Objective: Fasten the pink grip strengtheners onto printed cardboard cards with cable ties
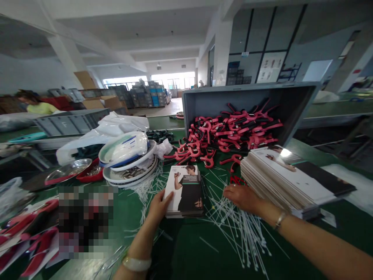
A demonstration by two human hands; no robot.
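My left hand (159, 208) grips the left side of a small stack of printed cards (186, 192), its thumb on the top card. The stack lies flat on the green tabletop. My right hand (241, 197) is closed, its fingertips down over loose white cable ties (230, 221), beside a small red piece (237, 179). What those fingers hold, if anything, is hidden. Right of that hand stands a taller stack of the same cards (276, 186). Red-and-black spring clamps (201, 149) are heaped beyond both hands, spilling from a grey crate (244, 95) tipped on its side.
At the left are stacked white basins (131, 171), a metal bowl (68, 173) and a red bowl (93, 171). Clamps with cards (37, 237) lie at the near left. A person in yellow (40, 107) is behind another grey crate (74, 122).
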